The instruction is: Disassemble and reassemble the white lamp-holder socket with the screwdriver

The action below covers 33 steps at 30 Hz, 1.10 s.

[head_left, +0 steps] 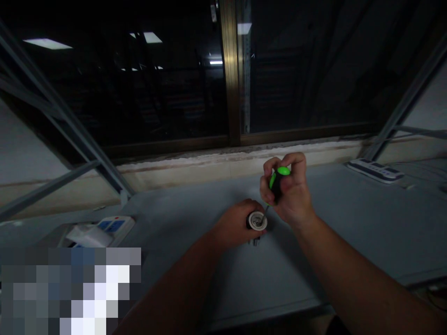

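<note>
The right hand (286, 190) is closed around a green-and-black screwdriver (277, 180), its tip inside the pale round end of a black cylindrical fitting (257, 221). The left hand (233, 224) grips that fitting over a grey tabletop (324, 237), a power strip (375, 170) off to the right.

My left hand (233, 225) and right hand (286, 190) are above the middle of the table (349, 232). The left wraps around a round fitting (257, 221), and the right, just beyond it, grips a screwdriver (277, 181) with its tip in that fitting. Toward the table's far left lies a power strip (117, 226), a paper packet (89, 236) partly on it. Toward its far right lies a second power strip (375, 170). Behind the table runs a ledge (226, 163), with a window (139, 83) behind that. A metal strut (59, 116) rises at the table's left, a second strut (405, 102) at its right.
</note>
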Motion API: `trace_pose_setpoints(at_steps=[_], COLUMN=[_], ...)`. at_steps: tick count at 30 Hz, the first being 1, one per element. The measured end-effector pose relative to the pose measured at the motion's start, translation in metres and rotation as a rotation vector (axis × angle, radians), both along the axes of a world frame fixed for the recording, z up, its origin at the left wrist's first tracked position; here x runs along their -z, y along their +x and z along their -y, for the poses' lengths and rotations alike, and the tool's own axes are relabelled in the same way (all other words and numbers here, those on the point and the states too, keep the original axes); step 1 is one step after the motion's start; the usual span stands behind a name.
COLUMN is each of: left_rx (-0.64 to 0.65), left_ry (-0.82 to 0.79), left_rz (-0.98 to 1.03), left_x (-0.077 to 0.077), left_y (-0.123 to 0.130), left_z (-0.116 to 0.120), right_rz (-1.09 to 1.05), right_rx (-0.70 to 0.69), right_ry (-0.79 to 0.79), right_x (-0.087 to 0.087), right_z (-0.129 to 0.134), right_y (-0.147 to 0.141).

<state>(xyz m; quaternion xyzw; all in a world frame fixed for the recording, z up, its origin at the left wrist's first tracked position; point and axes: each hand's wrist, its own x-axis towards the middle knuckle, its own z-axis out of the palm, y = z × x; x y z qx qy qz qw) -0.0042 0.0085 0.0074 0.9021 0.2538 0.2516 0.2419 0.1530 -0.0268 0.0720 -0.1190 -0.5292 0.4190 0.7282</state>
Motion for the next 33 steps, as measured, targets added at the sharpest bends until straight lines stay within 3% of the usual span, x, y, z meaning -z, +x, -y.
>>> trace_pose_setpoints(at_steps=[3, 7, 10, 15, 19, 25, 31, 33], left_rx=[-0.010, 0.007, 0.034, 0.005, 0.003, -0.022, -0.027, -0.028], left_ry=[0.006, 0.006, -0.006, -0.021, -0.008, -0.022, -0.039, -0.027], left_rz=[-0.005, -0.004, 0.009, -0.013, -0.024, 0.007, -0.024, -0.017], left_x=[-0.0002, -0.0012, -0.0010, -0.0015, -0.0031, -0.0012, -0.0032, -0.0036], left_y=[-0.0002, -0.0002, 0.0003, 0.0008, 0.0008, 0.0013, -0.0008, -0.0011], left_z=[0.0007, 0.0012, 0.0003, 0.0002, 0.0017, 0.0022, 0.0048, 0.0052], right_rz=[0.060, 0.084, 0.031, 0.067, 0.120, 0.078, 0.164, 0.123], right_rx=[0.027, -0.105, -0.163, -0.102, -0.204, -0.144, -0.195, -0.218], right_ry=[-0.008, -0.062, -0.010, 0.000, -0.109, 0.027, -0.124, -0.106], right_x=[0.0011, -0.0015, -0.0017, 0.0000, -0.0017, 0.0018, 0.0015, 0.0025], right_z=[-0.0015, 0.0016, 0.0035, 0.0020, 0.0047, 0.0067, 0.0066, 0.0063], right_y=[0.0020, 0.0024, 0.0009, 0.0009, 0.0019, -0.0013, -0.0027, -0.0034])
